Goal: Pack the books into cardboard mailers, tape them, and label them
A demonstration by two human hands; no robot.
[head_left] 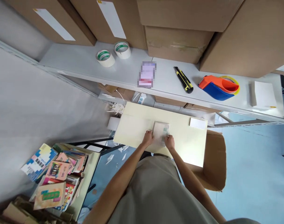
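Observation:
A small pale pinkish book [158, 131] with a greenish patch near its right side lies flat on the cream tabletop [184, 143]. My left hand [148, 137] is closed on its left edge, the fingertips partly hidden. At the lower right edge, my right hand [169, 142] is curled with its fingers pinched against the book. A faint, paler sheet [134, 126] lies on the table to the left of the book. Blur hides the finer detail of the cover and of the near edge.
On the shelf above stand tape rolls [106, 58], a blurred-out flat item [147, 74], a yellow-black utility knife [183, 80], an orange-blue tape dispenser [218, 87] and white slips [264, 94]. Books are piled [58, 171] at left. An open cardboard box [215, 160] adjoins the table's right side.

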